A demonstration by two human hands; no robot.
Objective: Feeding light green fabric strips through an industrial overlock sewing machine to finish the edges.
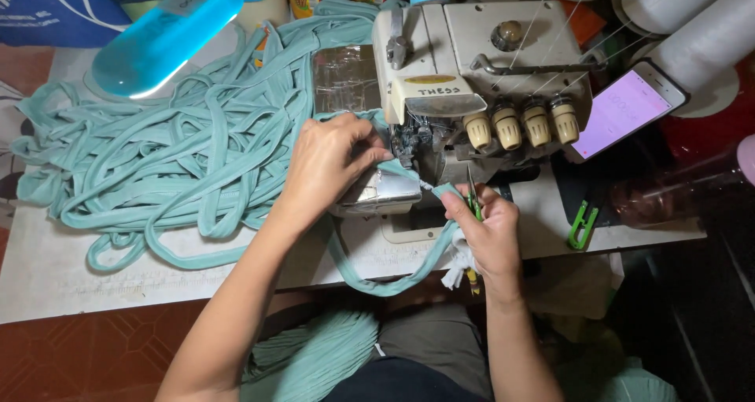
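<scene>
My left hand (330, 162) pinches teal strip (393, 280) at overlock machine (472, 79). My right hand (487, 229) grips green snips (474, 201) and strip. Strip pile (181, 158) left, phone (625, 107) right, 4 knobs (523, 125) behind.

a phone (625, 109) with a lit pink screen is propped at the right; a blue lamp (167, 34) is seen far left; green clippers (582, 226) are laid near right.

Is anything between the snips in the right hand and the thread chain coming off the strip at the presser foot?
Nothing visible. The right hand holds the snips with their tips beside the end of the teal strip, next to the pale thread chain. The left hand pins the strip at the presser foot, clear of the blades.
</scene>
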